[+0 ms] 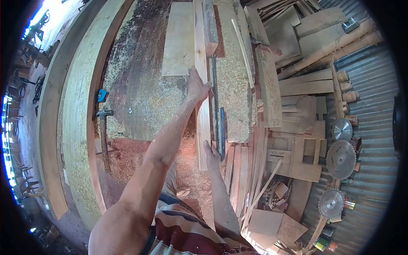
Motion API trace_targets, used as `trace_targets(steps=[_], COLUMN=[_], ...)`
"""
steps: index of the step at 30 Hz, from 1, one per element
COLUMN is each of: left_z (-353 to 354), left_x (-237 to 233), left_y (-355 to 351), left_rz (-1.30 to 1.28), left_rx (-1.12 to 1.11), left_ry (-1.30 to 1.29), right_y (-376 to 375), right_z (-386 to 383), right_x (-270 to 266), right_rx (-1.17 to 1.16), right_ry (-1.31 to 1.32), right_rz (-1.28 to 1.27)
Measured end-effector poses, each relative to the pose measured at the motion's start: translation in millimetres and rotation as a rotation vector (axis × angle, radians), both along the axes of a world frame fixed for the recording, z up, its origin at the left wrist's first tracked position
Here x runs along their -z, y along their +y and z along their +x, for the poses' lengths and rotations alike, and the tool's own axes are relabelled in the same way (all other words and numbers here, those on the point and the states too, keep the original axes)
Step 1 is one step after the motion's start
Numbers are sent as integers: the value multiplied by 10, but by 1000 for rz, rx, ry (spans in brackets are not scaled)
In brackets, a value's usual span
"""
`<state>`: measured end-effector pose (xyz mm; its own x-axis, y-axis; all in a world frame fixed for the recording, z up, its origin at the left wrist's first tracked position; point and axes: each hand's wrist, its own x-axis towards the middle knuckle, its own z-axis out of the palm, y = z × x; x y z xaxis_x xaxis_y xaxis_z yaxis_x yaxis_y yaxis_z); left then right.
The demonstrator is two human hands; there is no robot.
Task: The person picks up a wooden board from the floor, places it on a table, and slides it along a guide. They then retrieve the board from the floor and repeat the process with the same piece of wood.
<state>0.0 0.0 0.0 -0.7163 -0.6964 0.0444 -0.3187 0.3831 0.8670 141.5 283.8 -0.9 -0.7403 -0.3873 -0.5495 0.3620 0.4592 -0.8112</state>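
Observation:
A long narrow wooden board (203, 123) runs lengthwise away from me over the sawdust-covered bench. My left hand (198, 87) grips it about midway along, with thumb and fingers on opposite sides. At the near end, my right hand (211, 156) is closed on the board, its thumb on the upper face; the other fingers are partly hidden. Right of the board lies a dark metal strip (215, 85), with a narrow blue-edged piece (222, 131) by its near end. A pale flat panel (177, 40) rests left of the board's far part.
A hammer (104, 138) and a blue tape measure (102, 95) lie at the bench's left side. Thick planks (78, 114) stretch along the left. A thicker timber block (211, 38) sits beyond my left hand. Circular saw blades (341, 160) hang by the corrugated wall at right, near stacked offcuts (293, 148).

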Motion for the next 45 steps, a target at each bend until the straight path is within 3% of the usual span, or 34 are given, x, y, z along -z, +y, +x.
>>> trace_targets(steps=[2, 3, 5, 6, 8, 14, 16, 18, 20, 26, 32, 34, 37, 39, 42, 45], left_z=[-204, 10, -148, -197, -219, -261, -349, -427, -584, -616, -750, -560, 12, 482, 477, 393], left_x=[149, 180, 189, 185, 196, 149, 109, 217, 446, 76, 153, 84, -139, -187, 10, 63], left_y=[-172, 71, 1, -69, -145, -238, -325, -344, -455, -657, -796, -767, -396, 71, 207, 133], left_rz=[-90, -91, -162, -139, -84, -66, -114, -168, -246, -89, -132, 20, -44, -125, -137, -133], left_rx=[-34, -55, -107, -95, -67, -68, -101, -121, -149, -84, -99, -20, 15, 59, -14, -26], left_ry=[48, 8, 8, 31, 68, 71, 50, 50, 87, 30, -24, 18, 44, -86, 114, 99], right_y=[-167, 56, -45, -120, -46, 53, -17, -64, -149, -330, -487, -580, -612, -623, -651, -722], right_z=[-154, 78, -22, 8, 287, 381, 252, 191, 96, -96, -254, -270, -332, -382, -419, -509], right_x=[62, -106, -187, -194, -487, -602, -521, -405, -399, -383, -411, -543, -443, -443, -379, -333], right_rx=[-29, -72, -154, -87, -174, -663, -726, -692, -673, -693, -711, -712, -687, -736, -687, -703], right_ry=[2, 22, 144, 196, 511, 1114, 1148, 842, 837, 927, 842, 788, 831, 977, 1167, 1058], right_rz=[203, 257, 294, 172, 169, 595, 610, 661, 606, 603, 612, 668, 645, 589, 521, 545])
